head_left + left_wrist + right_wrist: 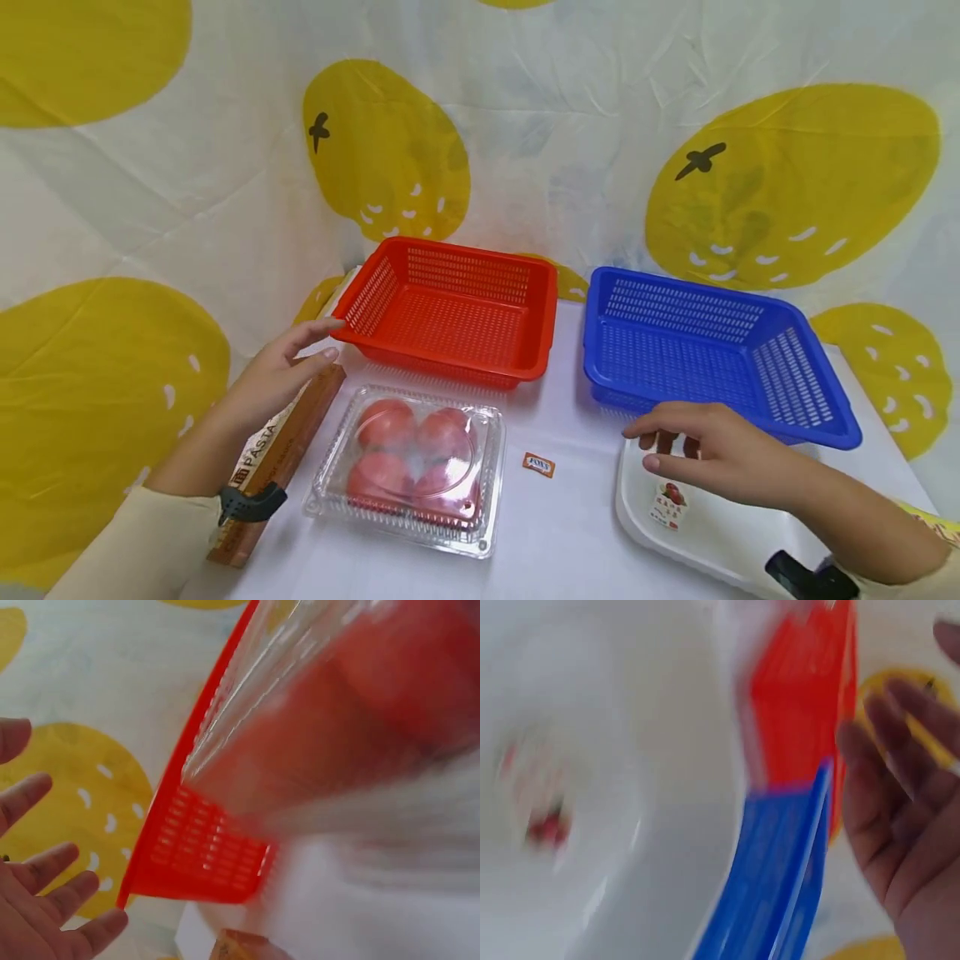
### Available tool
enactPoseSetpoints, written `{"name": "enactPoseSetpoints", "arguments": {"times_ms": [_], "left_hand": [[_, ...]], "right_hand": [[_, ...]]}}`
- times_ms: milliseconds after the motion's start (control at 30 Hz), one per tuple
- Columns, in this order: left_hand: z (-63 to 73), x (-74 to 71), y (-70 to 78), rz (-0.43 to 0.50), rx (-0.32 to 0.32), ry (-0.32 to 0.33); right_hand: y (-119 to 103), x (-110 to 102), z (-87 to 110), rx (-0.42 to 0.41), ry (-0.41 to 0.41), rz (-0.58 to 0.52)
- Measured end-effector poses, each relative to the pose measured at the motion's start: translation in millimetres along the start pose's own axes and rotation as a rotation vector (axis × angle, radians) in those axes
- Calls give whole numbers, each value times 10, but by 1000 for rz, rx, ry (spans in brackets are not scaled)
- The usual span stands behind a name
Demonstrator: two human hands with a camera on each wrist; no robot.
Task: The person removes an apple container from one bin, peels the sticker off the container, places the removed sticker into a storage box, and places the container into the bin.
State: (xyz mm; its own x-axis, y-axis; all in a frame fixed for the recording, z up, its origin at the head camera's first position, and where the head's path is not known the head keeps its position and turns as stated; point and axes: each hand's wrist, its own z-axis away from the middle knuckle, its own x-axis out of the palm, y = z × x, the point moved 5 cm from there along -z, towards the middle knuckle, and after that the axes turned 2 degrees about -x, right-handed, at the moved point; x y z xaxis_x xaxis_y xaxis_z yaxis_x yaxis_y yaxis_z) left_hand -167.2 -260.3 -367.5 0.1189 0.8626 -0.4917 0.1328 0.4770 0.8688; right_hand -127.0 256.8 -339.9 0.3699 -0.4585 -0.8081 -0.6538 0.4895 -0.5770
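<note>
My left hand (pixel 281 375) hovers above a brown pasta box (pixel 288 454), near the left corner of a red basket (pixel 457 308); its fingers are spread in the left wrist view and hold nothing. Over a white tray (pixel 720 525) with a small fruit label, my right hand (pixel 712 454) hangs by the near rim of a blue basket (pixel 697 350). Its fingers are loosely bent, with nothing between them. Between the hands lies a clear plastic clamshell (pixel 412 525) of round red fruit (pixel 382 475). A small orange Fox's packet (pixel 539 465) lies right of it.
Both baskets stand at the back of the white-covered table (pixel 558 542), against a hanging cloth (pixel 555 150) printed with yellow fruit. Part of a yellow patterned item (pixel 930 523) shows at the right edge, behind the right forearm.
</note>
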Motion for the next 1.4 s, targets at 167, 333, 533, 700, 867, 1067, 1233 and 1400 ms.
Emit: {"name": "enactPoseSetpoints", "arguments": {"times_ms": [167, 333, 533, 700, 867, 1067, 1233, 1400], "left_hand": [[-242, -94, -82, 53, -2, 13], [-426, -119, -283, 120, -56, 46], [-587, -54, -504, 225, -77, 2], [-670, -51, -612, 249, -67, 1], [-748, -20, -683, 303, -46, 0], [-818, 45, -754, 331, -98, 6], [-858, 65, -799, 290, -151, 11], [-896, 77, -830, 232, -168, 15]], "right_hand": [[-239, 215, -254, 219, 106, -211], [-404, 576, -519, 366, 209, -624], [-389, 987, -696, 449, 333, -876], [-278, 1357, -829, 488, 389, -927], [-254, 1672, -976, 474, 414, -925], [-263, 1835, -1099, 429, 405, -841], [-261, 1882, -1150, 433, 370, -838], [-261, 1869, -1177, 447, 350, -807]]}}
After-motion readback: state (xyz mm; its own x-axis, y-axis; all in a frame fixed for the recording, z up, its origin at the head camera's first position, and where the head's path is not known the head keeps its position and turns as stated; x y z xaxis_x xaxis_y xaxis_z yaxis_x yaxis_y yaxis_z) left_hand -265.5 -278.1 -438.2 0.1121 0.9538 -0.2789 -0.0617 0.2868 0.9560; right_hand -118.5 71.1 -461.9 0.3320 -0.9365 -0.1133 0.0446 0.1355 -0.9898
